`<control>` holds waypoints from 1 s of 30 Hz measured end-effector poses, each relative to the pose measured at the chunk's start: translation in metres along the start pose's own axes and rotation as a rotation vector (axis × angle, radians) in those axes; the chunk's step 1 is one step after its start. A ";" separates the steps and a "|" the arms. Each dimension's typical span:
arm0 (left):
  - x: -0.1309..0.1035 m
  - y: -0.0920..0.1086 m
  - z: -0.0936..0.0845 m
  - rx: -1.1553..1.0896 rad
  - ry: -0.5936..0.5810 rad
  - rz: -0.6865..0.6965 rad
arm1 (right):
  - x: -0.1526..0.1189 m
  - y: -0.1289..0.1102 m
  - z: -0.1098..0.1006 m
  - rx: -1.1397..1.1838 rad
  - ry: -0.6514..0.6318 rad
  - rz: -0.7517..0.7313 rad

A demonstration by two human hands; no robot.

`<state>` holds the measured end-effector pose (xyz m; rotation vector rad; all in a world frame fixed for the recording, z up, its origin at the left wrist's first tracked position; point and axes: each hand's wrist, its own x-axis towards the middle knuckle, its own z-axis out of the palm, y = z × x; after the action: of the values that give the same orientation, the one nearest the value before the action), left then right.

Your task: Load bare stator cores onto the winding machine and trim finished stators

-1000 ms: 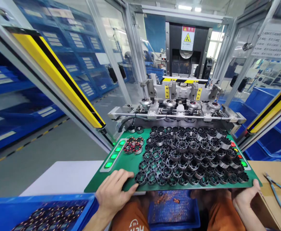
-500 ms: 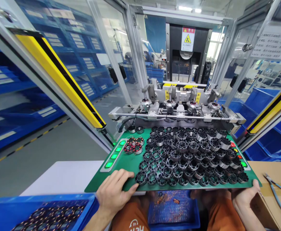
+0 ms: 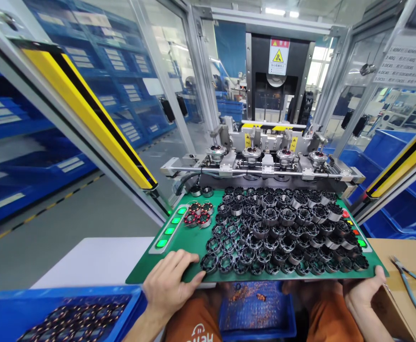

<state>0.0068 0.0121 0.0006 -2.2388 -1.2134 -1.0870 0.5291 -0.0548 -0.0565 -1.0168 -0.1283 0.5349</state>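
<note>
My left hand (image 3: 172,278) rests on the front left edge of the green board (image 3: 182,240), thumb and fingers apart, beside the nearest black ring-shaped core (image 3: 208,262). At the board's front right corner, my right hand (image 3: 366,289) lies against the edge with its thumb up; its other fingers are hidden below. Rows of black and silver cores (image 3: 286,216) cover the board's middle and right, some stacked. Several cores wound with copper and red wire (image 3: 198,219) sit at the left, near green lit buttons (image 3: 169,231).
Behind the board stands a machine with four holders (image 3: 252,155). A blue bin of wound cores (image 3: 136,295) is at the lower left. Below the board is a blue tray with scraps (image 3: 257,313). Pliers (image 3: 411,292) lie on cardboard at the right. Yellow-striped posts (image 3: 97,123) flank both sides.
</note>
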 end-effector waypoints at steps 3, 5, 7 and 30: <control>-0.001 -0.001 -0.001 -0.003 0.000 -0.002 | -0.006 -0.004 0.007 -0.042 0.091 0.007; 0.000 -0.001 -0.002 -0.008 -0.005 -0.005 | -0.010 -0.008 0.011 -0.050 0.094 0.032; 0.002 0.002 -0.003 -0.036 -0.008 -0.030 | -0.013 -0.010 0.015 -0.055 0.104 0.044; 0.013 0.035 0.002 0.078 -0.191 -0.227 | -0.017 -0.013 0.023 -0.020 0.118 -0.025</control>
<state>0.0406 0.0010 0.0101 -2.2265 -1.5926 -0.9010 0.5112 -0.0499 -0.0313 -1.0619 -0.0418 0.4506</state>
